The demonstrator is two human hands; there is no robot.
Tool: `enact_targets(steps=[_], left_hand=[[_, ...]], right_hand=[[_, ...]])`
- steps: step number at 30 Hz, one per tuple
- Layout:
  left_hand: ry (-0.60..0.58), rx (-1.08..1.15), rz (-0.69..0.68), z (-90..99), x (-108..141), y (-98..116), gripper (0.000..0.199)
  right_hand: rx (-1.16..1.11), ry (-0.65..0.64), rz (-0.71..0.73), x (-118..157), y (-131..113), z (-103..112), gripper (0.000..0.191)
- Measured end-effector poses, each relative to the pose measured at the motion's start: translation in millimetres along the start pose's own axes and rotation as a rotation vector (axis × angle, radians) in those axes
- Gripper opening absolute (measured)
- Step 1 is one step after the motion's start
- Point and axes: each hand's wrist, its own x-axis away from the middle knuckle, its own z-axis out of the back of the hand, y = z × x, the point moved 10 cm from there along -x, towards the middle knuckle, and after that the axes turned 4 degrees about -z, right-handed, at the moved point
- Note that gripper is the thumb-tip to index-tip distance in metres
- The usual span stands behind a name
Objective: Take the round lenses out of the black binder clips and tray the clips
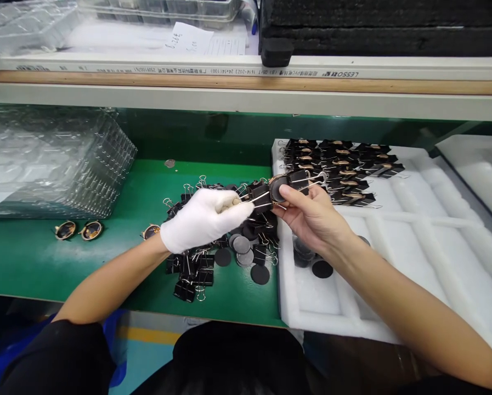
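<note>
My left hand [207,218], in a white glove, pinches the wire handles of a black binder clip [261,197]. My bare right hand [311,215] holds a round part with a black disc [278,190] on it, thumb on the disc. That clip sits at the left edge of the round part, and another black clip [298,179] is on its right edge. Below my hands lies a pile of binder clips [194,271] with loose black discs [260,274] beside it. Gold-rimmed round parts [91,230] rest on the green table to the left.
A white foam tray [394,263] on the right bears rows of clipped parts [344,167] and loose discs. Stacked clear plastic trays [56,164] stand at the left on the green table [139,288]. A shelf edge [213,97] crosses above the work area.
</note>
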Motion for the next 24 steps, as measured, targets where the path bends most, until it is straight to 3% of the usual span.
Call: enact_targets(steps=[18,21,24], left_hand=[[-0.044,0.000,0.044,-5.4,-1,-7,0.038],[-0.129,0.185,0.115,-14.9,1,-10,0.042],[-0.212,0.451,0.226,-27.4,6,-14,0.057]], right_hand=[[0.032,-0.043,0.018,1,11,-3,0.036],[0.055,-0.089,0.157,2,1,-6,0.035],[0.248,-0.220,0.439,13,-29,-18,0.029]])
